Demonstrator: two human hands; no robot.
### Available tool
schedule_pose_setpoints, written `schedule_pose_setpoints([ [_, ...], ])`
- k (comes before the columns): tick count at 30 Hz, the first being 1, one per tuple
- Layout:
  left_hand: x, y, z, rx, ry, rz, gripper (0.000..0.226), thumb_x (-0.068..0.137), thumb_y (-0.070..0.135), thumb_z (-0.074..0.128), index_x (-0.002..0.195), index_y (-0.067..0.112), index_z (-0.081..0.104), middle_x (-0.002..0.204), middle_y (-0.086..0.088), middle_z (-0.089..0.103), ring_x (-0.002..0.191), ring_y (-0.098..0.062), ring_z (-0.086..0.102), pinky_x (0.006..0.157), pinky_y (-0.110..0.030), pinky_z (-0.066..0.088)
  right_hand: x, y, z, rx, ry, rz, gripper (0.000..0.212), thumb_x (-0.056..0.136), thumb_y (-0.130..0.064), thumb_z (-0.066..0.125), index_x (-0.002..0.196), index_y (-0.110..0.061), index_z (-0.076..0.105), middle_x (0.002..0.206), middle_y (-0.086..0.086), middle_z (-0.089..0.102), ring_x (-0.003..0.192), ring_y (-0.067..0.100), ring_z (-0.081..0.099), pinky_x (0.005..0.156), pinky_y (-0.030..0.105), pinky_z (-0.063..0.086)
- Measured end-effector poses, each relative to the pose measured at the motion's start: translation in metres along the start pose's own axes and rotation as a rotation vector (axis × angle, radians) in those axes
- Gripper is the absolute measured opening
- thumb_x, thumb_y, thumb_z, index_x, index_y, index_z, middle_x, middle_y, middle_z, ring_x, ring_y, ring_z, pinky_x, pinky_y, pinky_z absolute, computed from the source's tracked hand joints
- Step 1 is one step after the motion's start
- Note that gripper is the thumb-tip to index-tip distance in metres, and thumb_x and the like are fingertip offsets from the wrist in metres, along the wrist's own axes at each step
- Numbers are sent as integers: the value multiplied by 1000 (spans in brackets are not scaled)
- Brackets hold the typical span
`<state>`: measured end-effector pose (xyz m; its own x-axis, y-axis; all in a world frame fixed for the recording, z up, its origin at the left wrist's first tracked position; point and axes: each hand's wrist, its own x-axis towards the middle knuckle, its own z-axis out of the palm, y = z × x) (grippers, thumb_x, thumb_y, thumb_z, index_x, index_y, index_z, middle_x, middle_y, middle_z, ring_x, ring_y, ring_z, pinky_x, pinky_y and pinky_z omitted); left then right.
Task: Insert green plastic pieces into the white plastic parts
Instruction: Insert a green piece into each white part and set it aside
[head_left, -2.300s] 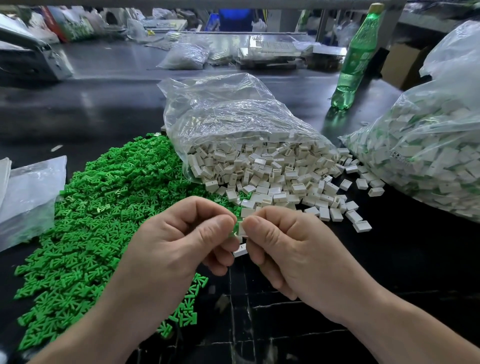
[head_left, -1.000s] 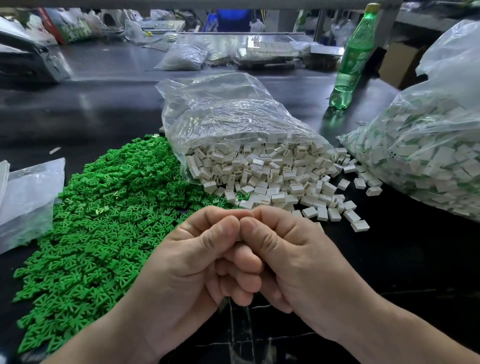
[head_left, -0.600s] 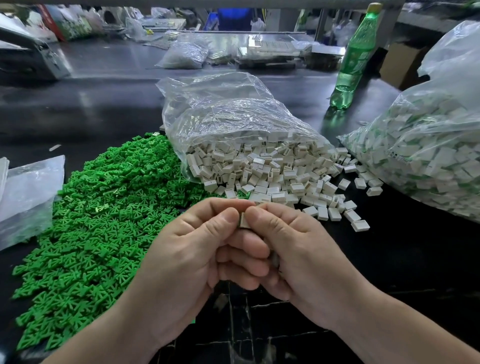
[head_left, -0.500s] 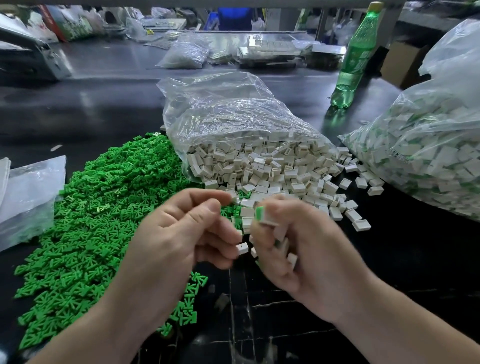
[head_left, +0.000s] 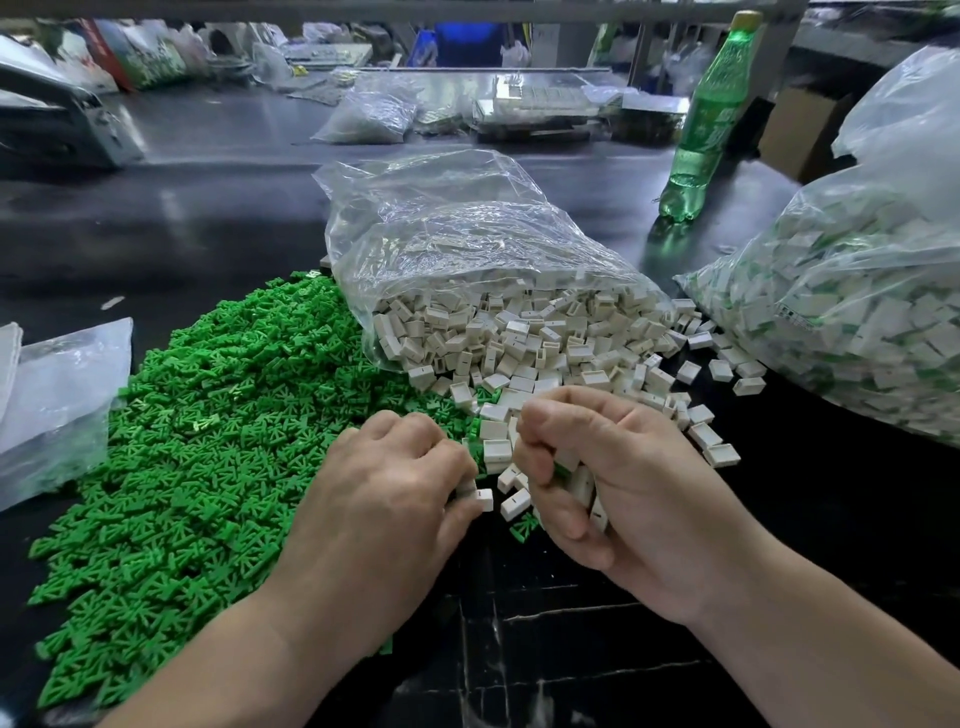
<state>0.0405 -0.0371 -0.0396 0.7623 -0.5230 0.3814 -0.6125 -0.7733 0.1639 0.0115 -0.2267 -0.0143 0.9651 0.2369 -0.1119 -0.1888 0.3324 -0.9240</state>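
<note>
Green plastic pieces (head_left: 208, 441) lie heaped on the table (head_left: 831, 545), left of the spilled white plastic parts (head_left: 545, 364). A few white plastic parts are held in the curled right hand (head_left: 613, 483). The left hand (head_left: 384, 499) is curled down at the heap's edge; whether anything is pinched cannot be told. One green piece should be taken singly and lined up before pressing.

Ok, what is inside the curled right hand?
The right hand grips several white parts, with a bit of green showing among them. How many lie deeper in the palm is hidden.
</note>
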Motion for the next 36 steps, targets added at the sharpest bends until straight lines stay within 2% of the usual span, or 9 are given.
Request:
schedule_pose_setpoints([
  [4, 1, -1, -5, -14, 42, -32, 19, 88, 39, 53, 83, 24, 63, 83, 10, 62, 79, -15, 54, 76, -33, 41, 1, 4, 1, -159, 33, -24, 22, 88, -33, 68, 73, -18, 63, 74, 18, 49, 43, 15, 40, 35, 18, 31],
  [7, 2, 0, -10, -65, 108, -73, 9, 91, 30, 67, 86, 24, 63, 80, 14, 63, 76, -9, 54, 72, -24, 37, 2, 8, 2, -212, 31, -42, 21, 88, -32, 68, 72, -20, 64, 69, 16, 51, 41, 13, 41, 36, 19, 32],
  [11, -1, 7, -21, -448, 199, -283, 9, 86, 44, 64, 90, 36, 62, 75, 19, 64, 80, 4, 60, 64, -5, 44, 0, 12, 2, -331, 1, -65, 12, 87, -39, 71, 90, -27, 70, 63, 3, 55, 40, 9, 45, 36, 20, 35],
  [16, -5, 15, -29, -1009, 115, -425, 13, 79, 42, 68, 84, 31, 70, 73, 5, 72, 62, -1, 64, 55, -12, 49, -3, 19, 5, -598, -72, -204, 33, 83, -66, 66, 115, -60, 62, 71, -12, 57, 54, 5, 52, 47, 21, 44],
  [19, -5, 16, -30, -1098, 45, -393, 10, 83, 40, 73, 89, 32, 72, 79, 4, 74, 65, -3, 65, 59, -14, 51, -3, 20, 7, -651, -71, -284, 26, 92, -50, 64, 118, -53, 62, 70, -19, 59, 55, 0, 55, 52, 14, 44],
  [21, -7, 16, -29, -1016, 46, -346, 13, 83, 39, 67, 95, 37, 70, 85, 9, 74, 70, -3, 68, 61, -16, 54, -3, 19, 7, -601, -42, -262, 21, 95, -40, 65, 115, -46, 66, 67, -14, 60, 51, 1, 54, 47, 13, 42],
  [25, -11, 1, -28, -468, 163, -305, 21, 85, 54, 57, 100, 40, 61, 85, 19, 66, 80, 1, 64, 55, -14, 49, -2, 13, 6, -358, 63, -132, 8, 94, -27, 68, 99, -32, 74, 65, 3, 56, 44, 8, 46, 36, 20, 35],
  [30, -9, -18, -22, 31, -101, -315, 44, 81, 69, 44, 107, 38, 63, 94, 20, 53, 83, -3, 50, 68, -27, 37, -2, 5, 8, -181, 81, -19, 11, 90, -29, 72, 93, -19, 76, 68, 2, 55, 43, 10, 42, 35, 19, 31],
  [36, -5, -17, -15, 154, -160, -279, 31, 85, 59, 55, 105, 37, 65, 90, 17, 55, 85, -10, 52, 74, -30, 37, -1, 1, 7, -75, 62, 65, 30, 80, -33, 70, 94, -6, 72, 70, 3, 55, 44, 11, 40, 35, 17, 29],
])
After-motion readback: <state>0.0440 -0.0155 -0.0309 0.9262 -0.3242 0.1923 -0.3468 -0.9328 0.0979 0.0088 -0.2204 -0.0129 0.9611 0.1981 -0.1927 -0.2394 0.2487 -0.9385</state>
